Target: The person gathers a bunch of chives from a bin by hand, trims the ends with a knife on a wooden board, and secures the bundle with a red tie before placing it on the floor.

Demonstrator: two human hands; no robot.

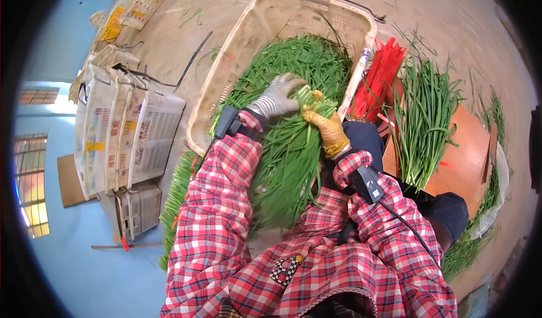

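Right hand (328, 131) pinches the bunch (289, 162) near its pale ends; left hand (276, 97) beside it, closure cannot be told. Bunch trails on grip's near side. Crate (288, 16) extends beyond; red strips (377, 81) right of grip.

Dusty floor (451, 24), pale plastic tub (282, 21) on it, loose green stalks (468, 256), wooden board (466, 143) under a green bundle (427, 112)

"Item one?"
"Plaid smock (217, 182), red, white and dark blue; chequered black-and-white patch (283, 270), yellow detail."
"Item two?"
"Left glove (276, 99), pale, grey-striped; right glove (328, 130), yellow."
"Item three?"
"Black wrist unit (367, 183), right sleeve, white marking, black cable (404, 222)."
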